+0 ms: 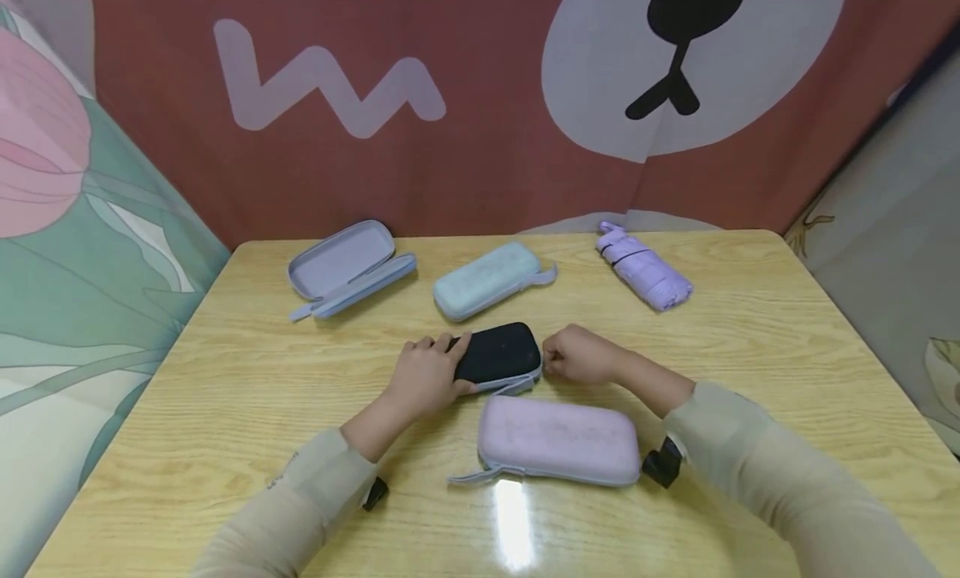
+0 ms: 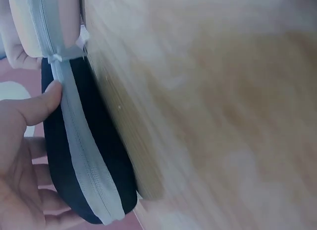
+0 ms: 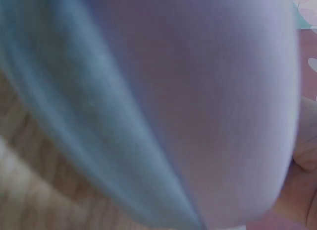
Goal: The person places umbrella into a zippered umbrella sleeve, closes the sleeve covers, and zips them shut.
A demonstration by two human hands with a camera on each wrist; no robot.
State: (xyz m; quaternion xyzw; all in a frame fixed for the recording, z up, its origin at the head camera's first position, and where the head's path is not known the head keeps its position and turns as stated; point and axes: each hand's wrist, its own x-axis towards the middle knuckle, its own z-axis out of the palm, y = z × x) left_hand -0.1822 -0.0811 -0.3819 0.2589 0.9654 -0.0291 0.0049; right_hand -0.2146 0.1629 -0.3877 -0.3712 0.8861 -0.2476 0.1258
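Observation:
A black zip case with a grey zipper band lies mid-table. My left hand grips its left end, the thumb on the front side and the fingers over the top. In the left wrist view the left thumb presses by the grey zipper band. My right hand is at the case's right end with its fingers curled in. Whether a zipper pull sits between those fingers is hidden. A grey strap hangs at the case's front right corner. The right wrist view is mostly filled by a pink case.
Nearest the person, the same pink case lies just in front of the black one. Behind are an open grey-blue case, a mint green case and a folded purple umbrella. A printed curtain borders the table's back edge.

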